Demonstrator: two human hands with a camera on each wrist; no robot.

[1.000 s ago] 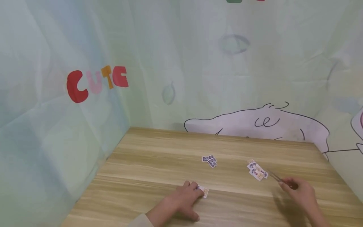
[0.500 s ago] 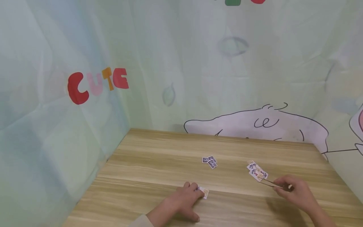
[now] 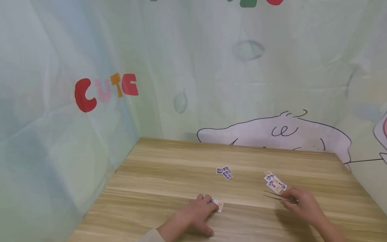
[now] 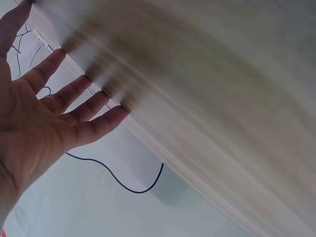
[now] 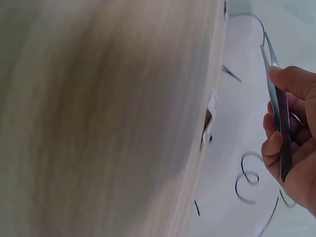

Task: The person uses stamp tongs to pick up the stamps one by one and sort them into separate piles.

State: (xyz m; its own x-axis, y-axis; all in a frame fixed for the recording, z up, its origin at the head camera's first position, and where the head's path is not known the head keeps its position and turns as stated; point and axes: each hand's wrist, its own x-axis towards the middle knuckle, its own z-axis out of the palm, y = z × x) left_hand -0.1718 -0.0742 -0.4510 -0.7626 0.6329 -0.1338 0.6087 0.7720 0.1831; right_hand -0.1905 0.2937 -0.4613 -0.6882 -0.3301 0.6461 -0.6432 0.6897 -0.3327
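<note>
My left hand (image 3: 197, 212) rests on the wooden table (image 3: 163, 168), its fingertips on a small stamp-like paper (image 3: 220, 206) printed in colour and partly covered by them. In the left wrist view, the fingers are spread and fairly straight, with their tips at the tabletop. My right hand (image 3: 303, 204) holds metal tweezers (image 3: 292, 201) between thumb and fingers. The tweezers' prongs are apart with nothing between them, pointing left above the table. Just beyond that hand lies an overlapping pile of similar colourful papers (image 3: 275, 183).
A group of dark, white-edged papers (image 3: 226, 174) lies overlapped near the table's middle, left of the colourful pile. Fabric backdrops with a cartoon drawing (image 3: 257, 131) and the letters CUTE (image 3: 130, 84) stand behind and along the left side of the table.
My right hand has moved left with the tweezers, from the right of the colourful pile to in front of it. The left hand stays on its paper.
</note>
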